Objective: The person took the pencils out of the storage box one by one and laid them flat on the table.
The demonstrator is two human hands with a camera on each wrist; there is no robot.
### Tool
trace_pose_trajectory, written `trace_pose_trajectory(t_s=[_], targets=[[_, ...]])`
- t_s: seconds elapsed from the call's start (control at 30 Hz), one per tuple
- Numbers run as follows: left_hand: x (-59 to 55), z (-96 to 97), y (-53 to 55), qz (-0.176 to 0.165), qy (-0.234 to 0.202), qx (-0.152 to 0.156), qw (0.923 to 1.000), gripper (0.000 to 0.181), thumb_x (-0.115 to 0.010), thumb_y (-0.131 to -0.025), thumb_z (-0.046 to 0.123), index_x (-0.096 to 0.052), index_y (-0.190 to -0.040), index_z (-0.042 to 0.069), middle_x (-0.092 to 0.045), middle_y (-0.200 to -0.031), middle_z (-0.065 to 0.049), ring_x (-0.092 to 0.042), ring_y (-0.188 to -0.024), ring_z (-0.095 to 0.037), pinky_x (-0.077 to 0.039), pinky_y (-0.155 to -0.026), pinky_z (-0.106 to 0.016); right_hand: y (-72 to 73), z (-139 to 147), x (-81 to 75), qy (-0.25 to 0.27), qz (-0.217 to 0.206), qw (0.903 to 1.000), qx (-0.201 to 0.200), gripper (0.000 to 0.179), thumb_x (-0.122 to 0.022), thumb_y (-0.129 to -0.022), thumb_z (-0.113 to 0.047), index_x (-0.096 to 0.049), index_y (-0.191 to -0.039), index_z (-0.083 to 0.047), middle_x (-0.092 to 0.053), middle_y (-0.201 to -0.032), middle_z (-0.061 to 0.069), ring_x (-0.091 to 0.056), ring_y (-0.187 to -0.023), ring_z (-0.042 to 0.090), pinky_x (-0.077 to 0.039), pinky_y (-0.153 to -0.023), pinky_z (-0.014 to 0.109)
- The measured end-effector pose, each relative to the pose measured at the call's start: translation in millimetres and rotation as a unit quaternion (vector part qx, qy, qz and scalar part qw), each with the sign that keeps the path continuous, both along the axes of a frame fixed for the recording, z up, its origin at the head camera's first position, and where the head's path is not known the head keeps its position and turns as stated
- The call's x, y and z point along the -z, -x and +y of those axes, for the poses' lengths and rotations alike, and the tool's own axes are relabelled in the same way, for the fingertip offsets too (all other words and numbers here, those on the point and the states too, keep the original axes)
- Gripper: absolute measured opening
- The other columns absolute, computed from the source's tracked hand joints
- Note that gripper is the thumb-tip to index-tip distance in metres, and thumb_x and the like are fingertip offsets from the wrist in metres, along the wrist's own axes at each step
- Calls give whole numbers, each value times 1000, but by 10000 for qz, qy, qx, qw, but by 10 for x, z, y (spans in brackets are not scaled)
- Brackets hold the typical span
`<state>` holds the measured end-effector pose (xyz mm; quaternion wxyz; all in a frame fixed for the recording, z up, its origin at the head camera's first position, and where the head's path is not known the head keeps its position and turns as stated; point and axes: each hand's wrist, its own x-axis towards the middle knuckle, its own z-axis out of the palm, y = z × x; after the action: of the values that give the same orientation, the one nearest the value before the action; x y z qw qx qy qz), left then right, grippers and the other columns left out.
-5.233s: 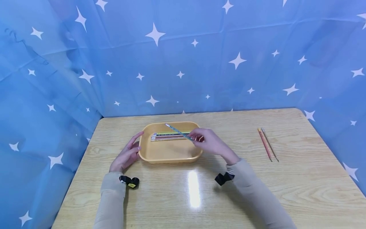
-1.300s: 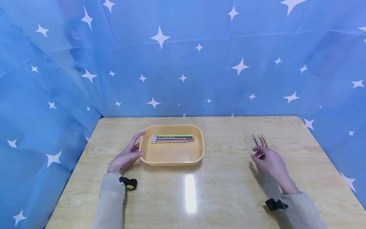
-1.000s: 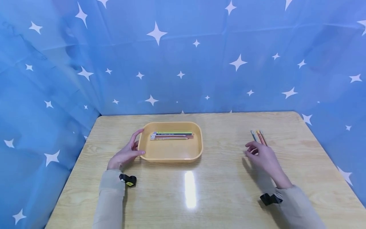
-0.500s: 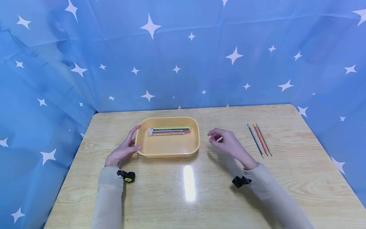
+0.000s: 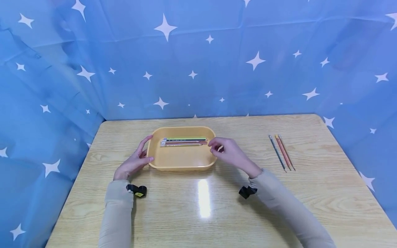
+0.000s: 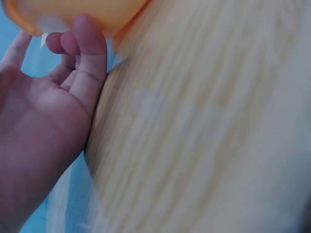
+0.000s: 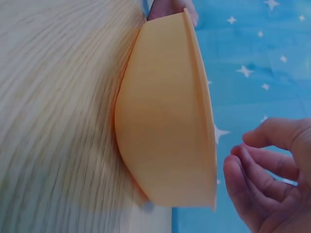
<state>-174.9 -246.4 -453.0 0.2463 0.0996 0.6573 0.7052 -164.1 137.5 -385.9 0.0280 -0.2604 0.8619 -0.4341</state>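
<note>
In the head view my left hand holds the left end of a yellow-orange plastic tray, thumb on the rim. Several pencils lie side by side in the tray, eraser ends to the left. Over the tray's right end hovers my right hand, with loosely bent fingers and nothing in them. The right wrist view has the right hand just above the rim of the tray, apart from it. Bent fingers of the left hand touch the tray wall in the left wrist view.
Farther right on the wooden table lie a blue pencil, a red pencil and a brownish pencil, nearly parallel. A blue cloth with white stars hangs behind the table.
The blue pencil, held over the tray earlier, now lies beside the two pencils at right. My right hand has let go of it and come back left to the tray. The left hand stays put.
</note>
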Motion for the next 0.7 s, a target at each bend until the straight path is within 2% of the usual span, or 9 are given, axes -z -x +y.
trace_pose_trajectory(t_s=[0.23, 0.43, 0.63, 0.7], targets=[[1, 5, -12, -26, -74, -2, 10000, 86, -58, -93, -2, -12, -154, 35, -19, -151, -31, -39, -129, -44, -49, -93, -37, 39, -153, 21, -3, 1, 10000, -70, 14, -64, -87, 0, -69, -100, 3, -66, -84, 3, -61, -76, 15, -55, -66, 27], [1, 10, -12, -106, -75, -53, 9999, 80, -54, -96, 0, -14, -153, 39, -21, -151, -28, -41, -127, -40, -49, -93, -36, 69, -249, 70, 102, -55, 9998, -155, 15, -63, -87, 2, -67, -100, 5, -66, -84, 4, -62, -77, 16, -55, -67, 26], [-29, 37, -20, -17, 319, -236, 9992, 73, -52, -99, 6, -16, -153, 39, -23, -150, -27, -46, -123, -38, -51, -90, -35, 89, -302, 144, 247, -129, 9996, -90, 14, -63, -86, 4, -67, -99, 7, -66, -84, 6, -63, -76, 16, -55, -67, 24], [-56, 55, -27, 79, 514, -240, 9984, 72, -50, -99, 7, -14, -154, 36, -26, -147, -31, -50, -118, -38, -52, -87, -36, 93, -307, 169, 243, -103, 9996, -66, 14, -63, -86, 4, -67, -99, 7, -66, -84, 6, -63, -76, 17, -55, -67, 24]])
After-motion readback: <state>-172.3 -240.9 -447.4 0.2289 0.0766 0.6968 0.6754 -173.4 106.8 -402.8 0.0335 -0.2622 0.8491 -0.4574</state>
